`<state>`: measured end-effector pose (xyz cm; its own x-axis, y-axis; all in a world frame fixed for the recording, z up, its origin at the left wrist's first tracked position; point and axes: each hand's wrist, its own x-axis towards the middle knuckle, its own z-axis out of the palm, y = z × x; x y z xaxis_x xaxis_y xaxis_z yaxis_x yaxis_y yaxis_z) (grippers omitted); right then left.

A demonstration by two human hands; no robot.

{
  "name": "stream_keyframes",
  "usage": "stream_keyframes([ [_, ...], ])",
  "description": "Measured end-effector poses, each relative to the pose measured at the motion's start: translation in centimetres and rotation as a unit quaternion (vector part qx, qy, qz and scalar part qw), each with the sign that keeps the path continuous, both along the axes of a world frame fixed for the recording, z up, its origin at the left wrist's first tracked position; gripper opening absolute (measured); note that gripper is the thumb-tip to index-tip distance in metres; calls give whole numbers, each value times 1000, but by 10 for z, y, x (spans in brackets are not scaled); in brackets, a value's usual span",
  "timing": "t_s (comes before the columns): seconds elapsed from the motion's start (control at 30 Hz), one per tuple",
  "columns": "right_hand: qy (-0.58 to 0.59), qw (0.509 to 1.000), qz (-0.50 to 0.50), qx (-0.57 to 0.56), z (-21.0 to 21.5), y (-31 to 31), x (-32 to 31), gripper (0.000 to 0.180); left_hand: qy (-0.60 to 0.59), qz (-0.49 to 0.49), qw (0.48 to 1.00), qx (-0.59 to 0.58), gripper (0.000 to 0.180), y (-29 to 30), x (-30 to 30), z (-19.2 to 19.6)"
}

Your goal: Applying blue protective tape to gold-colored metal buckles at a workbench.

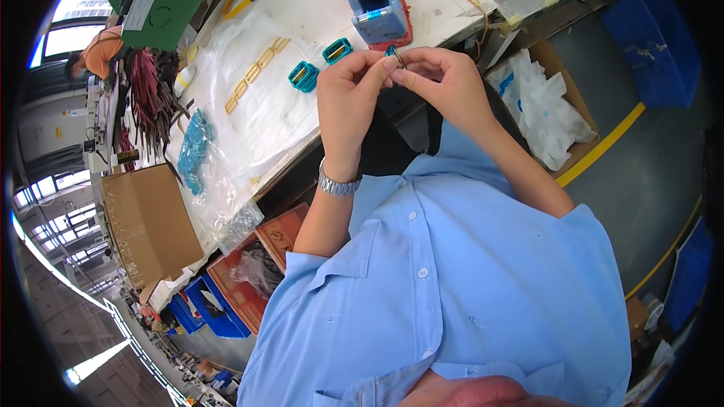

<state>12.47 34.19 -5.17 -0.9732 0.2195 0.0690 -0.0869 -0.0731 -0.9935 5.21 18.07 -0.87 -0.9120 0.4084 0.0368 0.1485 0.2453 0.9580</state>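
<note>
My left hand, with a metal watch on its wrist, and my right hand meet at the table's near edge. Their thumbs and fingers pinch a small teal strap piece with a gold-coloured loop on it; the fingertips partly hide both. Left of my hands lie two bundles of teal strap loops, one nearer and one farther, each with gold metal showing inside. Farther left, several gold rectangular buckles form a slanting row on white sheeting.
Just beyond my hands stands a blue-grey tape dispenser. A clear bag of teal pieces and an open cardboard box are at left. A yellow cutter lies farther back. White plastic bags fill a carton at right.
</note>
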Motion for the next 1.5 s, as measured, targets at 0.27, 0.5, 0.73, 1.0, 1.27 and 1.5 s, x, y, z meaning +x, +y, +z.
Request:
stream_keyframes([
  [0.27, 147, 955, 11, 257, 9, -7, 12, 49, -79, -56, 990, 102, 17, -32, 22, -11],
  [0.5, -35, 981, 187, 28, 38, -3, 9, 31, -141, -77, 977, 142, 20, -57, 19, -16],
  [0.73, -91, 972, 183, 117, 35, -11, 3, 19, 23, -74, 992, -100, 14, -65, 25, -3],
  [1.0, -44, 997, 31, -62, 13, -39, -19, 22, 374, 31, 897, -236, 37, -55, 28, 13],
  [1.27, -43, 989, 62, -125, 12, -38, -27, 29, 421, -6, 867, -268, 33, -64, -43, 15],
  [1.5, -86, 988, 86, -96, -10, -15, -10, 28, 431, -87, 850, -291, 32, -65, -78, 1],
])
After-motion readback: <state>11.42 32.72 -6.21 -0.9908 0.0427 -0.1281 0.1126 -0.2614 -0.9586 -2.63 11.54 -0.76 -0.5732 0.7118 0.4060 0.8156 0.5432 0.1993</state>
